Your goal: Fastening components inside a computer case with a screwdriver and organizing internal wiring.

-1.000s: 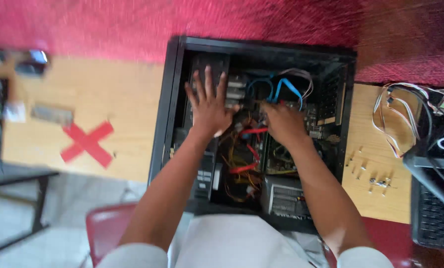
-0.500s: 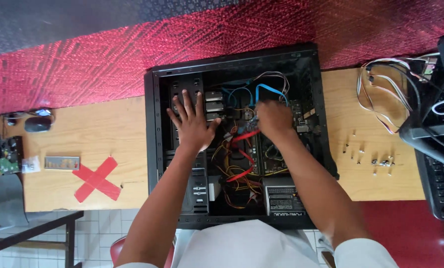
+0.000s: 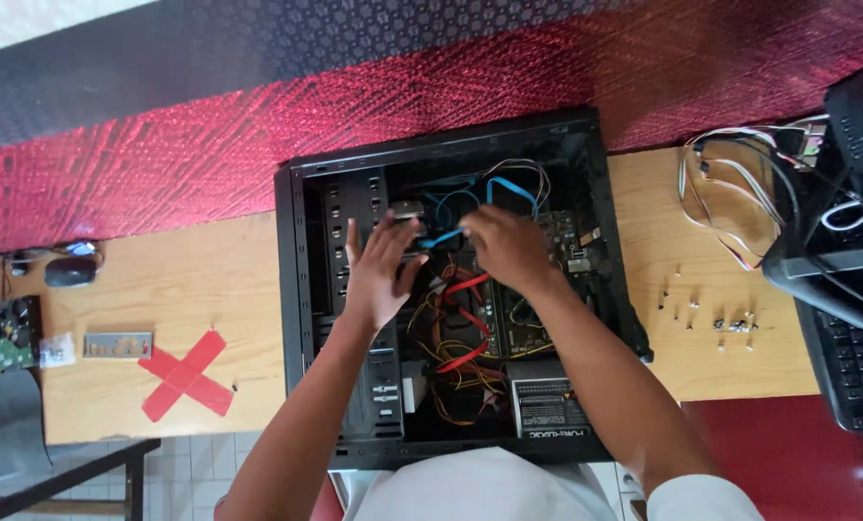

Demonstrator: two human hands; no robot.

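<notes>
Two bare hands work inside an open black computer case [image 3: 292, 289] that lies on its side on a wooden table [image 3: 209, 280]. The left hand [image 3: 378, 275] rests with fingers spread and slightly curled over the drive bay area, its fingertips reaching toward a small silver connector [image 3: 407, 210] near the top of the bay; whether it actually grips anything I cannot tell. The right hand [image 3: 504, 246] is bunched together over the motherboard [image 3: 557, 241], its fingers pinched on a blue data cable [image 3: 441, 237] just left of the knuckles. That blue cable loops up toward the back wall of the case and comes down between the two hands. Below the hands lie red cables [image 3: 465, 318] and a tangle of yellow and orange wires [image 3: 451, 381], with the power supply [image 3: 545, 405] at the near edge of the case.

On the table to the left sits a red tape cross [image 3: 185, 374], a silver port plate [image 3: 117, 344] beside it, and a green circuit board [image 3: 12, 342] at the far left edge. To the right of the case lie scattered small screws [image 3: 716, 318], a bundle of loose wires [image 3: 731, 193], and a black keyboard [image 3: 856, 357].
</notes>
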